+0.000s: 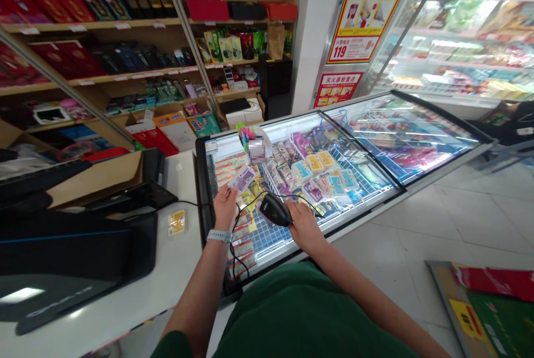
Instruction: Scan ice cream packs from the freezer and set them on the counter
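My left hand (225, 203), with a pale watch band at the wrist, pinches the near end of a flat purple-and-white pack (243, 179). My right hand (304, 223) is wrapped round a black barcode scanner (275, 210), whose head points left toward the pack. Both hands are over the glass top of a chest freezer (362, 118). Right of the pack lie several small packs, among them a yellow one (325, 160), a blue one (348, 180) and a purple one (312, 191). The scanner's black cable (238, 252) hangs by my left wrist.
On the white counter (183, 285) to the left rest a yellow pack (177, 223) and a black checkout machine (83, 258). Behind stand shelves (137, 75) with bottles and boxes. A bright green and pink item (245, 136) stands at the freezer's far side. Tiled floor (459, 219) lies right.
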Demonstrator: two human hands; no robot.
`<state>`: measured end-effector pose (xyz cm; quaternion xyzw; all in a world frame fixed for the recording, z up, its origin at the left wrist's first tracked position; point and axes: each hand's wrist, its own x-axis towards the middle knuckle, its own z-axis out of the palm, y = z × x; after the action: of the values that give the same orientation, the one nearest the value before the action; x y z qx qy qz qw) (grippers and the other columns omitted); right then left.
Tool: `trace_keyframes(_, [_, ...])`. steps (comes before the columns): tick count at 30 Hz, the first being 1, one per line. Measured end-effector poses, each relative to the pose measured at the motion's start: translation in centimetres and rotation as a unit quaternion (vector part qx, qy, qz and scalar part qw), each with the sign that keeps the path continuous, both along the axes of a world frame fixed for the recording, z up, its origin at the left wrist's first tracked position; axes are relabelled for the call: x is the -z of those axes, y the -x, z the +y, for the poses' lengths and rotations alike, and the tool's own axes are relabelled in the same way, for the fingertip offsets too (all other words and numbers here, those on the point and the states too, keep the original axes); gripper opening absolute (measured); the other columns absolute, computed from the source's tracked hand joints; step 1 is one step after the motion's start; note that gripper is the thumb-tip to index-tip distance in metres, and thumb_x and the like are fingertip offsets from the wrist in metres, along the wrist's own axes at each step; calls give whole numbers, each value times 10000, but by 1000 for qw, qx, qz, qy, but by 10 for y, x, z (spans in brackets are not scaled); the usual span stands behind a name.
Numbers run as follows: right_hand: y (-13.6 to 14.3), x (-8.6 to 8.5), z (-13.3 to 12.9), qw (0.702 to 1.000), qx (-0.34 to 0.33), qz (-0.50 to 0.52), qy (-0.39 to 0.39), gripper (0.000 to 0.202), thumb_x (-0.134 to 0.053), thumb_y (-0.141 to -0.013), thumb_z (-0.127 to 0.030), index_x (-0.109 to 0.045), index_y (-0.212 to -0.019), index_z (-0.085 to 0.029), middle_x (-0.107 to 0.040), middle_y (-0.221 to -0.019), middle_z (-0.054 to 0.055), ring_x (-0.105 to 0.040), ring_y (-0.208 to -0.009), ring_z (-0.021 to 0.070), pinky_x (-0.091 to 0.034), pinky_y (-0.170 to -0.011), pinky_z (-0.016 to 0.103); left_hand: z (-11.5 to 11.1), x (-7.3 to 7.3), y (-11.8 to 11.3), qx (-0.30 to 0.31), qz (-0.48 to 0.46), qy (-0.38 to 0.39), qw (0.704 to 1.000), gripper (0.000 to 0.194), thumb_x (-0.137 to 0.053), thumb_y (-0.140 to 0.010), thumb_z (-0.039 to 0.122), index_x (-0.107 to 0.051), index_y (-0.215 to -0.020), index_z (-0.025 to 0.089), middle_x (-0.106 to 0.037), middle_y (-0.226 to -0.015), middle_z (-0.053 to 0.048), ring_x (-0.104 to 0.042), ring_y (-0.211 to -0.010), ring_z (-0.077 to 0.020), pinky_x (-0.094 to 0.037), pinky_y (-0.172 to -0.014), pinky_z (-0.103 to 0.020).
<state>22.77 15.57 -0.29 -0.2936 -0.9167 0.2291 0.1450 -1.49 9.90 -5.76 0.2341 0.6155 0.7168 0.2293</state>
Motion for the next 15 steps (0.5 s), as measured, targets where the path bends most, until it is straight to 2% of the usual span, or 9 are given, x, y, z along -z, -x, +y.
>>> trace_keyframes(8, [-3, 4, -4, 999, 13, 6, 35, 487, -450, -708, -24, -488, -1178, -145, -578, -1078, 119, -504, -1049, 247, -389, -954, 412, -30, 23, 19, -51, -17, 48, 997, 335, -654, -737, 397, -647, -983, 169, -695, -951, -57, -634, -828, -155, -508, -761, -283])
trace_keyframes(15, [-6, 13, -3, 999, 14, 11, 47, 499, -458, -707, -36, -475, -1192, -156, -569, -1074, 112, -511, -1020, 245, -408, -922, 405, -77, 47, 50, -149, -22, 105, 983, 335, -672, -680, 391, -628, -920, 161, -664, -808, -16, -607, -689, -122, -526, -690, -285])
